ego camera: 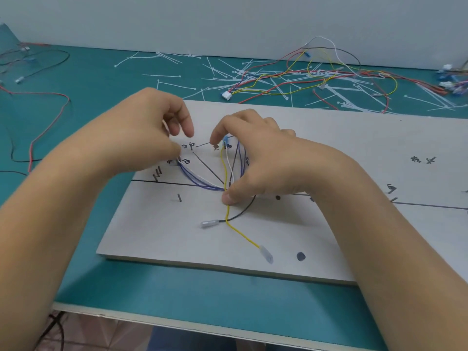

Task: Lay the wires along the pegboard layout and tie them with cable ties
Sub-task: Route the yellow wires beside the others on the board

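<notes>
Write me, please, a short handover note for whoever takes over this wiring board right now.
Left hand: pinches the ends of the purple and white wires at the layout's upper left.
Right hand: thumb presses the wires' junction onto the pegboard; index fingertip beside the blue connector.
Yellow wire and black wire trail loose toward the near edge.
Cable ties lie scattered on the green table behind the board.
Done: several wires fanned out from the junction. Left: route the loose ends and tie; no tie visible on the bundle.
</notes>
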A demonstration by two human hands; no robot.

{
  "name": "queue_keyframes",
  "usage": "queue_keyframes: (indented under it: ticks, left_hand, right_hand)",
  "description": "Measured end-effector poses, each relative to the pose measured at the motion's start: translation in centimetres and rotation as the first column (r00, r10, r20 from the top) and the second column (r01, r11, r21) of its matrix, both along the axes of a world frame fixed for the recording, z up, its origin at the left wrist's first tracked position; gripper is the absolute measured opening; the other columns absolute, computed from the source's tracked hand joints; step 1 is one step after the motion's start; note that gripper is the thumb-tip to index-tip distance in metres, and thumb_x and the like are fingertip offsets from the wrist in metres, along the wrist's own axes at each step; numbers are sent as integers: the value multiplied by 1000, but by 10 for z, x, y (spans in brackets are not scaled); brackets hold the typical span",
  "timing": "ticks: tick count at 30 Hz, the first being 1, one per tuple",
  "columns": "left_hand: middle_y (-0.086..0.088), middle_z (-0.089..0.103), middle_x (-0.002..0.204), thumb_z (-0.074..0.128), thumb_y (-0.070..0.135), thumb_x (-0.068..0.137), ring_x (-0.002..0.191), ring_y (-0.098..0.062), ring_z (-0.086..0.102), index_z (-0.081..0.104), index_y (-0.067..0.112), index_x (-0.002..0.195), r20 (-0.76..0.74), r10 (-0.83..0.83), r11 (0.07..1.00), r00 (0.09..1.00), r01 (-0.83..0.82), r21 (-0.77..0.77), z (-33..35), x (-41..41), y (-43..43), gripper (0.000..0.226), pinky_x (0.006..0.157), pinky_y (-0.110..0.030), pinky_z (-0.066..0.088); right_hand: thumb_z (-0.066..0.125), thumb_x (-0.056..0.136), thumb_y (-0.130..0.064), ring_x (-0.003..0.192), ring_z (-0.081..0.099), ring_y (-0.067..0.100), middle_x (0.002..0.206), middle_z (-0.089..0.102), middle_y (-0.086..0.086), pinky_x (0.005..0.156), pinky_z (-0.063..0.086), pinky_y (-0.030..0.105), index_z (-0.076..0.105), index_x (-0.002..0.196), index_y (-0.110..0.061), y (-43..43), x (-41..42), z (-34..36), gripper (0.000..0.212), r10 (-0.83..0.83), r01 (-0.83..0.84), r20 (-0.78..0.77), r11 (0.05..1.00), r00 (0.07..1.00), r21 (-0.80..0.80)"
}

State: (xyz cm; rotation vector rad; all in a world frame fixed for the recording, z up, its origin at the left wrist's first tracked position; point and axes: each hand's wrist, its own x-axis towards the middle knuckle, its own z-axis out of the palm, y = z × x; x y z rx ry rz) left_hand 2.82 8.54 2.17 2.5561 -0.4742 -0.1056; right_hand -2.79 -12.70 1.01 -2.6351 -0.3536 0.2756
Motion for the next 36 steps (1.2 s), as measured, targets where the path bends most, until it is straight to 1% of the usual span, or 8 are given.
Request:
queue_keyframes:
  ticks: [7,13,18,21,24,27,31,36]
  left_hand:
    - [19,72,73,89,32,74,60,-3,62,78,42,81,-184,-338,926,923,361,114,13,-1,-39,16,56,-24,43]
    - [13,76,72,91,25,71,63,-2,68,81,36,77,-261,-390,911,883,412,32,-3,6,-41,16,58,-16,46]
    - [16,76,74,88,25,73,65,0,70,81,39,80,-238,-418,904,877,427,-13,-9,5,-37,17,59,-13,49]
    - [15,77,76,85,27,76,68,-2,71,80,40,84,-247,-433,897,867,441,-24,-12,2,-34,16,66,-24,55]
    - [11,76,75,85,27,78,65,-3,68,80,38,85,-257,-444,892,858,449,-40,-12,0,-32,14,60,-17,49]
    - [10,76,73,84,27,78,64,-4,68,79,37,80,-257,-440,896,861,442,-51,-11,-2,-32,11,62,-22,51]
    - [9,76,73,85,26,78,66,-6,69,79,35,79,-240,-438,897,866,438,-55,-12,-4,-33,11,66,-27,54]
    - [11,76,75,81,27,77,66,-6,69,79,34,84,-254,-449,892,857,447,-67,-14,-5,-33,10,67,-30,58]
  right_hand:
    - [87,57,-57,132,30,20,153,22,-16,96,35,42,35,110,-46,-3,0,-3,75,2,-4,-15,995,1000,-100]
    - [87,56,-52,139,27,21,158,18,-13,98,33,41,29,137,-50,0,-6,8,99,-7,10,22,990,1000,-140]
    - [84,58,-59,117,37,14,124,33,-15,83,39,38,35,125,-52,-5,-27,27,83,-17,23,61,996,998,-90]
    - [75,45,-76,92,56,-3,102,51,-22,71,52,35,41,102,-51,-16,-45,41,71,-32,31,-42,999,999,-27]
    - [75,50,-79,71,65,-2,89,68,-22,63,55,34,50,93,-42,-14,-57,36,63,16,-11,-171,1000,985,30]
    - [79,63,-70,68,62,-3,80,68,-17,62,54,34,51,95,-40,-5,-64,22,52,80,-81,-217,997,973,2]
    - [76,76,-31,73,60,-3,84,64,-15,57,53,29,50,93,-40,-5,-63,10,32,119,-119,-163,993,979,14]
    - [76,86,-23,54,70,5,76,72,-14,54,49,27,65,89,-34,-41,-54,24,15,22,11,-210,988,977,155]
